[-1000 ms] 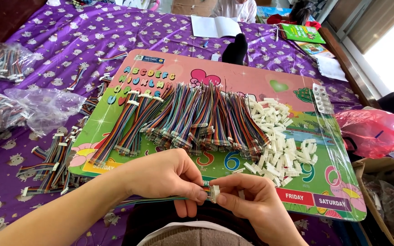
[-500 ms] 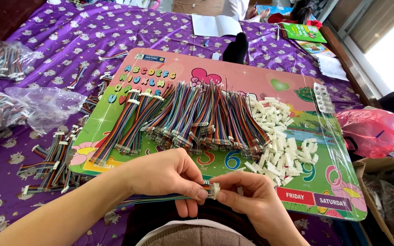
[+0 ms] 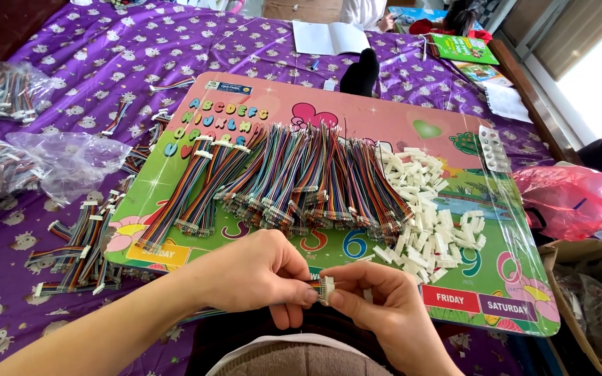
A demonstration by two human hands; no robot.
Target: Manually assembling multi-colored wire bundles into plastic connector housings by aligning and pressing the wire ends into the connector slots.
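- Purple patterned cloth (image 3: 71, 42) covers the worktop beyond both hands.
- Left hand (image 3: 252, 275) pinches a striped wire ribbon (image 3: 313, 284).
- Right hand (image 3: 377, 306) pinches a white connector (image 3: 326, 290), touching that ribbon, between both hands.
- Loose white connectors (image 3: 430, 209) lie ahead, on a colourful board (image 3: 384, 122).

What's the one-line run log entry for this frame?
left hand: pinches wire bundle | right hand: holds white connector at wire ends | behind: loose connectors, wire bundles on board

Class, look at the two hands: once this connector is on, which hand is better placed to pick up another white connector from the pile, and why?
Probably the right hand. The white connector pile lies on its side of the board, just beyond it, while the left hand holds the wire strip and would have to cross over.
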